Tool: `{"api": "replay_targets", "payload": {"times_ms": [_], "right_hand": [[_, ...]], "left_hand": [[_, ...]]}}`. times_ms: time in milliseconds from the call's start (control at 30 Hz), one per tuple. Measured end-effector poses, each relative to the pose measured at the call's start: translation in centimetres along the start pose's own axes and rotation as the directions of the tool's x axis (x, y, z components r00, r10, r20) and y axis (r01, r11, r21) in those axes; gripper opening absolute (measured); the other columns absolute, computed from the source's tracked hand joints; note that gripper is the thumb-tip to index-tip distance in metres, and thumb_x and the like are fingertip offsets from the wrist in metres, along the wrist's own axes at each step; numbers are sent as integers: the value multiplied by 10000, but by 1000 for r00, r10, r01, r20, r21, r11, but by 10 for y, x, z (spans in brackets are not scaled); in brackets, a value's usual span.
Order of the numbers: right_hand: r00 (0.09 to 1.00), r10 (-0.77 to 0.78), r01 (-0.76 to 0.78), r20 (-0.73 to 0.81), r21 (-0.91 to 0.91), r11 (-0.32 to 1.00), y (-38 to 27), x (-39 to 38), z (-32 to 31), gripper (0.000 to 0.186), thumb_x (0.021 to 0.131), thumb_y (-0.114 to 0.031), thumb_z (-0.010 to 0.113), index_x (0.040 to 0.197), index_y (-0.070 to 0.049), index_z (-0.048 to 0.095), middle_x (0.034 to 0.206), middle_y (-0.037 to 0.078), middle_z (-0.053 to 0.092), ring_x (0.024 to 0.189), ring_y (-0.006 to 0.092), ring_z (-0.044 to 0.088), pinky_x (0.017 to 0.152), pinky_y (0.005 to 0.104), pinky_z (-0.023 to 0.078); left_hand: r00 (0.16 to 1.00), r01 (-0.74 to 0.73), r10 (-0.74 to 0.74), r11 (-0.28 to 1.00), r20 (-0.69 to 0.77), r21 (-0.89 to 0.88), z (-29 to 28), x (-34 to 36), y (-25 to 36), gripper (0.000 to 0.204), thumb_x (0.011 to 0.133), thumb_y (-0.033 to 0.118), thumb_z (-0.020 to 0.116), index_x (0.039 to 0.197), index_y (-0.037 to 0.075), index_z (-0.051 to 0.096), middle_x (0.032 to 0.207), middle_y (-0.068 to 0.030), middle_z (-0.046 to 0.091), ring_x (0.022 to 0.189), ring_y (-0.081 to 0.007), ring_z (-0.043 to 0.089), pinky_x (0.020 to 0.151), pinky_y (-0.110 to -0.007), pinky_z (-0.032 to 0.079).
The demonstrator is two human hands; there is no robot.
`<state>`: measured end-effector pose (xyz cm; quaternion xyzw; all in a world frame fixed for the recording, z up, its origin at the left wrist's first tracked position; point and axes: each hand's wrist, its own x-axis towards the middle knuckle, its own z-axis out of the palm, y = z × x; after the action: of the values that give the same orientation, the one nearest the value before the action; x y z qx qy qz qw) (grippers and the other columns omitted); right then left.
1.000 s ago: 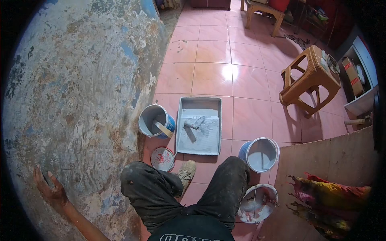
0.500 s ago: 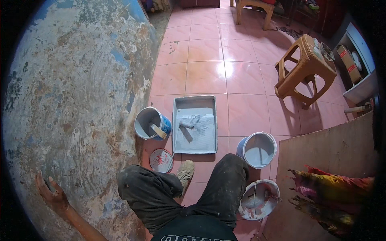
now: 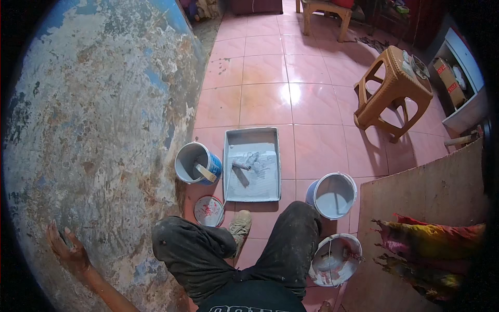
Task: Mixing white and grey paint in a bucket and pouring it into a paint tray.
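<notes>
At the lower left, my left hand rests against the worn, patchy wall, its fingers apart and nothing in it. The wall shows grey plaster with flaking blue and white paint. My right hand does not show; a small skin-coloured patch at the lower edge, beside my right leg, is too little to make out. In front of my feet lies a grey paint tray with wet grey paint. A paint roller lies in it, its thin handle reaching toward me. Left of the tray, a paint bucket holds a paintbrush.
A round paint-smeared lid lies by my left shoe. Two more buckets, one whitish and one smeared, stand right of my leg. Beyond are a brown plastic stool and a board with colourful cloth.
The view has tilted slightly, so the floor things sit a little lower. My left hand stays against the wall. A small skin-coloured patch now shows at the lower edge.
</notes>
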<state>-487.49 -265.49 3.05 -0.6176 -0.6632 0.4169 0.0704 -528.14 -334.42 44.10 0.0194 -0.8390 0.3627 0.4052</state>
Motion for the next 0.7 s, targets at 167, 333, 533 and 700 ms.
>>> {"api": "replay_targets", "payload": {"times_ms": [167, 333, 533, 700], "right_hand": [[1000, -2, 2, -2, 30, 1000, -1, 4, 5, 447, 1000, -383, 481, 1123, 15, 646, 943, 160, 653, 798, 272, 603, 679, 384, 493], [1000, -3, 3, -3, 59, 998, -3, 4, 9, 448, 997, -392, 482, 1112, 10, 644, 934, 155, 647, 788, 269, 597, 672, 383, 488], [1000, 8, -7, -13, 88, 996, 0, 3, 8, 449, 994, -402, 483, 1100, 5, 641, 922, 150, 640, 777, 266, 590, 664, 382, 482], [1000, 26, -24, -12, 101, 995, 7, 0, 6, 450, 992, -410, 484, 1090, 1, 639, 912, 146, 634, 768, 264, 584, 658, 381, 477]], "left_hand": [[998, 48, -48, 999, -36, -4, -6, 1, 3, 321, 1030, 199, 532, 1294, 33, 610, 1335, -145, 612, 1278, -344, 559, 1036, -478, 485], [1000, 16, -16, 1000, 17, 4, -17, 8, -3, 336, 1034, 222, 522, 1300, 33, 603, 1349, -147, 606, 1289, -352, 554, 1037, -480, 481], [989, 128, -130, 991, 65, 46, -27, 9, 9, 354, 1031, 222, 524, 1324, 35, 591, 1361, -152, 596, 1297, -352, 548, 1043, -471, 468], [996, 78, -78, 997, 33, 9, -25, 4, -4, 369, 1038, 249, 520, 1333, 37, 588, 1363, -161, 591, 1293, -352, 546, 1039, -466, 471]]}}
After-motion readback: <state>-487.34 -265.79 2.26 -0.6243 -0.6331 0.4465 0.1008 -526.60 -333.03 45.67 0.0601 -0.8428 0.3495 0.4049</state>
